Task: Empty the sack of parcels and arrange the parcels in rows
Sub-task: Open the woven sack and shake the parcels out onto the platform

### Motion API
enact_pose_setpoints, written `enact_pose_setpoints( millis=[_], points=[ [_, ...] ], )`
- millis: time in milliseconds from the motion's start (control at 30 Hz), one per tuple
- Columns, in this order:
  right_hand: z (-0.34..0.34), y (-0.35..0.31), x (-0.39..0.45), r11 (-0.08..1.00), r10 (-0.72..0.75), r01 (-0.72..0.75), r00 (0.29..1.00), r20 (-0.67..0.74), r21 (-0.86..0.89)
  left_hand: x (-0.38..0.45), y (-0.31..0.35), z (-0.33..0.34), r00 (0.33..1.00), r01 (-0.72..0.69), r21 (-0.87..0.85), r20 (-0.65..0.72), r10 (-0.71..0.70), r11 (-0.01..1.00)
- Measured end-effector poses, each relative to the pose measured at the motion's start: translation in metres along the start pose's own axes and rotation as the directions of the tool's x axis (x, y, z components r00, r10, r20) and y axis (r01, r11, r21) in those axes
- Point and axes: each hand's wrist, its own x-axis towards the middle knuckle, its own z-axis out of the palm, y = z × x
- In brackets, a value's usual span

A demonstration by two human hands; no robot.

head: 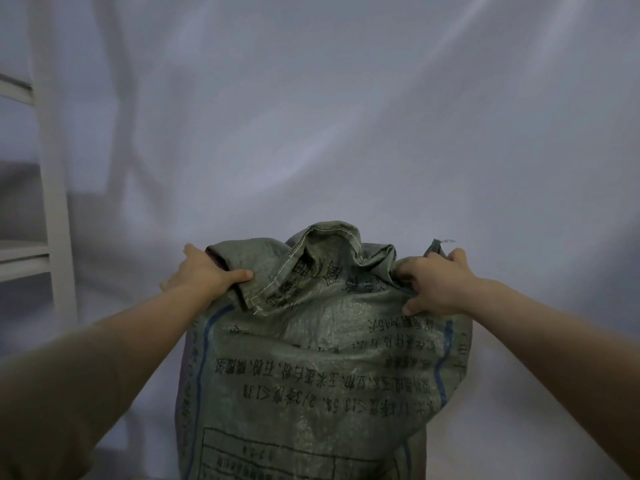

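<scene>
A large green woven sack with black printed text and blue stripes stands bulging in front of me, low in the middle of the view. Its crumpled top edge folds over at the far end. My left hand grips the sack's top left corner, thumb pressed on the fabric. My right hand clutches the bunched fabric at the top right corner. The sack's contents are hidden; no parcels show.
A white sheet covers the surface ahead and all around the sack. A white shelf frame stands at the left edge.
</scene>
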Motion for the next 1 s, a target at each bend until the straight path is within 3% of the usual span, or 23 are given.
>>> enact_pose_setpoints(
  millis=[167,367,533,633,700,867,933,1000],
  points=[
    [-0.006,-0.003,0.004,0.999,0.004,-0.005,1.0,0.017,0.044,-0.021,-0.003,0.0,0.994,-0.107,-0.063,0.008,0.108,0.992],
    [-0.016,-0.021,0.017,0.995,0.053,-0.035,0.979,-0.197,0.094,-0.031,0.028,0.006,0.98,-0.198,0.011,0.015,0.197,0.98],
    [-0.037,-0.02,0.029,0.976,0.142,-0.042,0.869,-0.473,0.216,-0.036,0.075,0.008,0.947,-0.315,-0.126,-0.105,0.303,0.941],
    [-0.021,-0.021,0.021,0.984,0.109,-0.055,0.937,-0.331,0.169,-0.037,0.054,0.017,0.962,-0.271,0.003,0.044,0.271,0.962],
    [-0.027,-0.017,0.023,0.989,0.109,-0.074,0.95,-0.292,0.126,-0.031,0.056,0.013,0.966,-0.225,-0.027,0.126,0.226,0.974],
    [-0.042,-0.004,0.026,0.954,0.172,-0.009,0.833,-0.525,0.298,-0.024,0.09,-0.007,0.952,-0.301,-0.295,-0.147,0.268,0.907],
    [-0.029,-0.008,0.019,0.957,0.125,-0.001,0.905,-0.407,0.291,-0.029,0.068,0.002,0.959,-0.283,-0.227,-0.098,0.267,0.932],
    [-0.022,-0.011,0.017,0.977,0.092,-0.045,0.971,-0.222,0.208,-0.035,0.05,0.009,0.961,-0.258,-0.139,0.063,0.269,0.956]
  ],
)
